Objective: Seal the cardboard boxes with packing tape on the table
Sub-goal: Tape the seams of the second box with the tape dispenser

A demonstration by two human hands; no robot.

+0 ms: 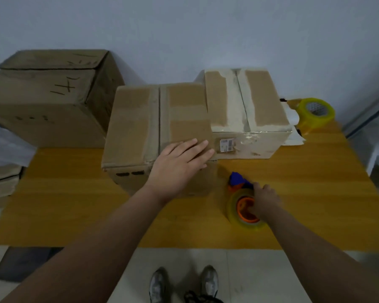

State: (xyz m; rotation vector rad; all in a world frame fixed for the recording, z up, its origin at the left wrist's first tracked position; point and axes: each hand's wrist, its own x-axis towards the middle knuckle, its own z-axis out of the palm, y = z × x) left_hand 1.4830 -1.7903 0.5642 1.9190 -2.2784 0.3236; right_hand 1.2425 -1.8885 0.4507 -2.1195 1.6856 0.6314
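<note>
A brown cardboard box [138, 125] stands in the middle of the yellow table [74, 204], its top flaps closed along a centre seam. My left hand [179, 162] lies flat with straight fingers on the box's near right corner. Behind it to the right sits a second box [249, 101] with pale tape marks on top. On the table, right of the first box, lies a tape dispenser [241, 206] with an orange core, a blue part and a clear roll. My right hand [265, 200] grips it, fingers curled into the core.
A large box [48, 95] with black marker writing stands at the back left. A spare yellowish tape roll [315, 112] and white paper lie at the back right. A dark mat [24, 263] lies on the floor left of my shoes; the table's front edge is close.
</note>
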